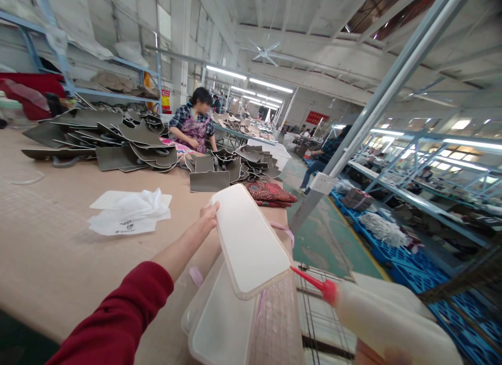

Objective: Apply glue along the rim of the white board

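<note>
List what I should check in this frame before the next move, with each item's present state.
1. Left hand gripping the white panel by its edge: ok.
2. Right hand fully in view: not ok, mostly cut off at the bottom of the picture.
3. Red nozzle of the squeeze bottle directed at the panel's near corner: ok.
4. Tip actually touching that corner: cannot tell.
5. Liquid coming out: cannot tell.
6. Crumpled white bag apart from the panel: ok.
</note>
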Demonstrator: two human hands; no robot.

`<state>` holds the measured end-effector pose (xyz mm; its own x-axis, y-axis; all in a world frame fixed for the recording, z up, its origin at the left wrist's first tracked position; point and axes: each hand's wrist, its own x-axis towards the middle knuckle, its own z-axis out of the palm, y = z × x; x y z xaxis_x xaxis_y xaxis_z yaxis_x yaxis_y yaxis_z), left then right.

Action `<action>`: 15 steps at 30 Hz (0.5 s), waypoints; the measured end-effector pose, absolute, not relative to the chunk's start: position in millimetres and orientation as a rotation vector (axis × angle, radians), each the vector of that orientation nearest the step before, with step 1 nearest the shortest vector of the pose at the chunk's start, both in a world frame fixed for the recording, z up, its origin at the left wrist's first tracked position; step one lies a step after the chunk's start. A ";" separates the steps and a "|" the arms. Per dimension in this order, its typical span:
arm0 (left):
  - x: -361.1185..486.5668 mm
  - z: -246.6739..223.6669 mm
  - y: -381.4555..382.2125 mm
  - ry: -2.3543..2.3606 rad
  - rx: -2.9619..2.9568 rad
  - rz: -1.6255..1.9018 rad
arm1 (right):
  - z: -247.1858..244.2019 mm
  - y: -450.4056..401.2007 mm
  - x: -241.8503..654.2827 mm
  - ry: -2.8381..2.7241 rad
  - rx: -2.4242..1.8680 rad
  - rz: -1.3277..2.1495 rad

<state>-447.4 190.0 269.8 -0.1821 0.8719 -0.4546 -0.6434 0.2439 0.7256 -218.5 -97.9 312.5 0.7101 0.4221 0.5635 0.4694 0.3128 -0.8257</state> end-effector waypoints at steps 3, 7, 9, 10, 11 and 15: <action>-444.0 274.3 186.7 1.073 0.281 1.375 | 320.1 -91.8 -210.0 -0.754 -1.220 -0.072; -442.1 275.0 186.3 1.058 0.273 1.354 | 312.2 -88.6 -200.1 -0.595 -1.073 -0.080; -442.5 273.1 187.7 1.062 0.266 1.349 | 300.3 -89.4 -190.0 -0.541 -1.082 -0.023; -442.7 271.9 188.7 1.065 0.263 1.348 | 293.3 -90.2 -183.9 -0.520 -1.097 0.005; -443.0 270.7 189.7 1.068 0.259 1.346 | 286.1 -91.3 -177.9 -0.510 -1.121 0.037; -443.6 267.0 193.7 1.077 0.244 1.339 | 264.5 -96.1 -167.1 -0.579 -1.201 0.120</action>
